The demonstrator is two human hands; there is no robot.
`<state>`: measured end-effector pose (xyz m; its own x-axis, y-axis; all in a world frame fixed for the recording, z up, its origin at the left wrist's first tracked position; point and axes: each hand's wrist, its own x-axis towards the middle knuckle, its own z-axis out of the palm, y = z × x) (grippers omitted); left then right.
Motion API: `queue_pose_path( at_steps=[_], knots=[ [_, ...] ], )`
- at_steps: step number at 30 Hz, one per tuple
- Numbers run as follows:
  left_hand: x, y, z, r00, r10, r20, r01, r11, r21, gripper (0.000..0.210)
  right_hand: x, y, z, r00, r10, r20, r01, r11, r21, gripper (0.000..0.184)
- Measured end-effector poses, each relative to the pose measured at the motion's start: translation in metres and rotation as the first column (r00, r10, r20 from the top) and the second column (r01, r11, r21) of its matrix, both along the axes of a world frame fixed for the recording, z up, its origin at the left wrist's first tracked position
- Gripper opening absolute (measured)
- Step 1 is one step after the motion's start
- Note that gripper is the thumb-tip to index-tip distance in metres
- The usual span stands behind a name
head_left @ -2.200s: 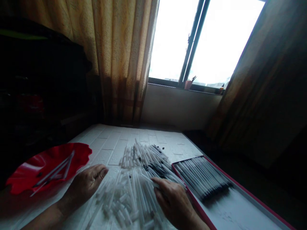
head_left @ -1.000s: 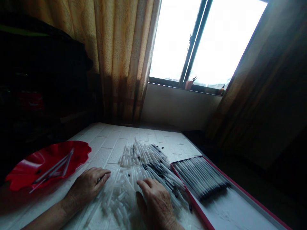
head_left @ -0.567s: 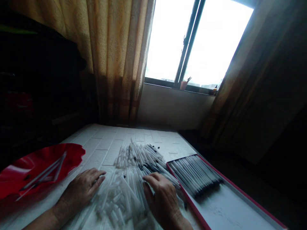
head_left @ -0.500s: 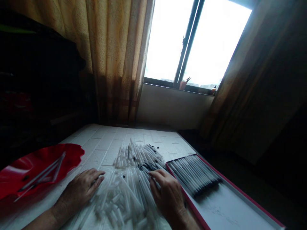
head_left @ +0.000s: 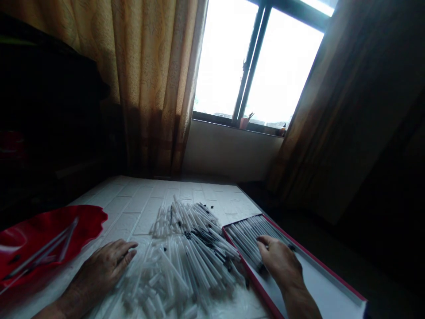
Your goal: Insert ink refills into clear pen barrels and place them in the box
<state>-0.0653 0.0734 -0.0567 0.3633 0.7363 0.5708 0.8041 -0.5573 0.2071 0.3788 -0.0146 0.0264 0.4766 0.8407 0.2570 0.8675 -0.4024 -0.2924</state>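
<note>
Beyond the table's far edge, I'm seeing curtains [head_left: 152,88] hanging on both sides of a bright window [head_left: 268,66]. The white table [head_left: 129,197] is carrying everything I'm working among. A red-rimmed box [head_left: 332,283] is lying along its right edge, and a red bowl [head_left: 88,219] is sitting toward its left edge, with a few tubes in it. My left hand [head_left: 101,268] is resting between bowl and pile, released, its thumb standing apart from the fingers. My right hand [head_left: 282,266] is hovering over the box, fingers curling down at the row; I can't tell whether it is grasping a pen. Pens [head_left: 245,232] are lying side by side at the box's far end. Loose clear tubes [head_left: 199,261] are spreading over the table's middle, short caps [head_left: 152,292] lying among them on the near side. A black bit [head_left: 212,207] is lying just past the pile.
</note>
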Motion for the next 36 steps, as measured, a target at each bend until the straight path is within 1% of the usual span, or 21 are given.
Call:
queue_pose_path(
  at_steps=[4,10,17,22,26,30,33,36],
  knots=[
    [0.0,0.001,-0.001,1.0,-0.003,-0.009,0.003,1.0,0.011,0.046,0.008,-0.006,-0.002,1.0,0.0,-0.028,-0.003,0.995,-0.101,0.028],
    [-0.001,0.003,-0.006,1.0,-0.013,-0.018,0.014,0.999,0.031,0.044,0.0,-0.008,0.002,0.999,-0.029,-0.038,0.02,0.975,-0.222,0.027],
    [-0.003,0.005,-0.008,0.999,-0.03,-0.017,0.031,0.998,0.058,0.045,-0.005,-0.006,0.004,0.996,-0.082,-0.04,0.065,0.944,-0.323,0.034],
    [-0.003,0.005,-0.006,0.999,-0.042,-0.019,0.044,0.995,0.084,0.045,-0.009,-0.008,0.009,0.996,-0.08,-0.039,0.062,0.937,-0.344,0.029],
    [-0.003,0.005,-0.005,0.999,-0.05,-0.02,0.052,0.994,0.095,0.041,-0.011,-0.008,0.009,0.997,-0.072,-0.031,0.057,0.939,-0.339,0.031],
    [-0.003,0.005,-0.006,0.998,-0.058,-0.017,0.06,0.992,0.108,0.042,-0.011,-0.008,0.008,0.998,-0.067,-0.022,0.056,0.945,-0.322,0.033],
    [-0.004,0.007,-0.01,0.998,-0.058,-0.015,0.059,0.992,0.114,0.043,-0.011,-0.008,0.006,0.998,-0.062,-0.02,0.053,0.951,-0.305,0.035],
    [-0.006,0.01,-0.018,0.999,-0.045,-0.007,0.046,0.991,0.123,0.047,-0.01,-0.007,0.004,0.997,-0.066,-0.026,0.056,0.958,-0.282,0.033]
  ],
)
